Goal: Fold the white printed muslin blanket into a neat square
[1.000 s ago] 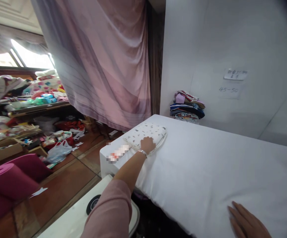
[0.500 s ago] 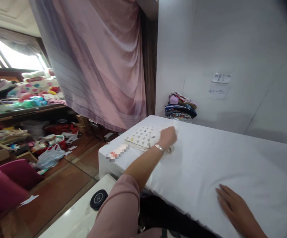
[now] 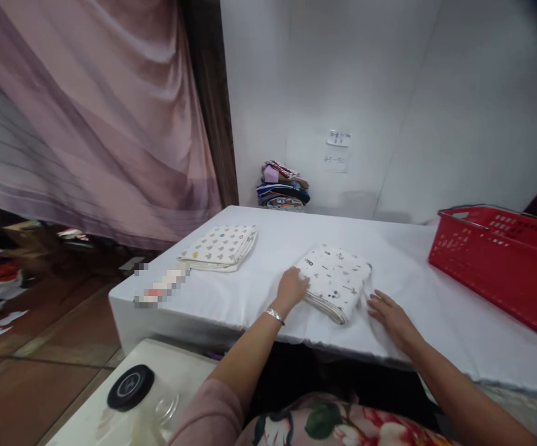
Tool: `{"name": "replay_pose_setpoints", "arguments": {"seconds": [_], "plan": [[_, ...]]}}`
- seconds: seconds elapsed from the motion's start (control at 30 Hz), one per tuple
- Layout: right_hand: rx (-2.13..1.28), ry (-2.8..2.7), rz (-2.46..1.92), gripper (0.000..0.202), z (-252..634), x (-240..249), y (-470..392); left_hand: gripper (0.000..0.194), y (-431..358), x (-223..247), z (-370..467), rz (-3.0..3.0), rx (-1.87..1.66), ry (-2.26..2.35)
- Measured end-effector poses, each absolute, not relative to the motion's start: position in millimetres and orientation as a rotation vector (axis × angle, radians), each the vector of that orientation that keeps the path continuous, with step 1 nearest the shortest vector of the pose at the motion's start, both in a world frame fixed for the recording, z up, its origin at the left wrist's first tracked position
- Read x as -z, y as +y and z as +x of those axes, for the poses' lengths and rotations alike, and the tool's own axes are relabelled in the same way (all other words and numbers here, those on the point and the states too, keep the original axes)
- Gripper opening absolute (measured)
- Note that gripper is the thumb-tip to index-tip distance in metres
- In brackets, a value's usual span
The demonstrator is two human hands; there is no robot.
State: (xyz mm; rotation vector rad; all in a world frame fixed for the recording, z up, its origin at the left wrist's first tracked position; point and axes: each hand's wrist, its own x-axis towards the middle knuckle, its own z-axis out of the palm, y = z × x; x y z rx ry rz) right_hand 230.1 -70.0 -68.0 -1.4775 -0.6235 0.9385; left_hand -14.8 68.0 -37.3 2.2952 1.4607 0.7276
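Observation:
A folded white cloth with small dark prints [image 3: 336, 279] lies on the white-covered table in front of me. My left hand [image 3: 293, 288] grips its left edge, the fingers partly hidden against the fabric. My right hand [image 3: 393, 319] is just off the cloth's right side, fingers stretched out and holding nothing. Further left lies a second folded white cloth with grey shapes [image 3: 222, 246], apart from both hands.
A red plastic basket [image 3: 500, 266] stands on the white table [image 3: 398, 248] at the right. A stack of folded fabrics [image 3: 283, 186] sits against the wall behind. At lower left, a black-lidded jar [image 3: 131, 387] stands on a white surface. A pink curtain [image 3: 157, 124] hangs at left.
The view has turned right, bringing in the red basket. My left hand has moved from beside the grey-patterned cloth to the dark-printed cloth. My right hand has come close to that cloth's right side.

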Motion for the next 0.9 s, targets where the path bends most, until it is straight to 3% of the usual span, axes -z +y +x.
{"name": "replay_pose_setpoints", "arguments": {"seconds": [0.27, 0.43, 0.53, 0.63, 0.77, 0.9], "plan": [[-1.000, -0.654, -1.476, 0.067, 224.9, 53.8, -71.1, 0.038, 76.6, 40.1, -11.9, 2.243, -0.658, 1.796], [-0.901, -0.735, -1.543, 0.064, 238.7, 57.6, -61.9, 0.044, 94.3, 38.7, -14.4, 2.027, -0.501, 1.723], [-0.697, -0.931, -1.583, 0.052, 239.9, 51.0, -50.7, 0.040, 98.3, 33.5, -15.2, 1.788, -0.596, 1.609], [-0.703, -1.177, -1.521, 0.046, 221.6, 36.7, -41.6, 0.034, 90.3, 25.0, -7.3, 1.602, -0.849, 1.422], [-0.908, -1.326, -1.366, 0.067, 186.2, 26.7, -30.9, 0.032, 63.6, 20.4, 21.7, 1.503, -1.028, 1.139], [-1.030, -1.067, -1.315, 0.082, 175.3, 32.9, -19.3, 0.027, 42.7, 30.8, 48.4, 1.480, -1.045, 0.998]]}}
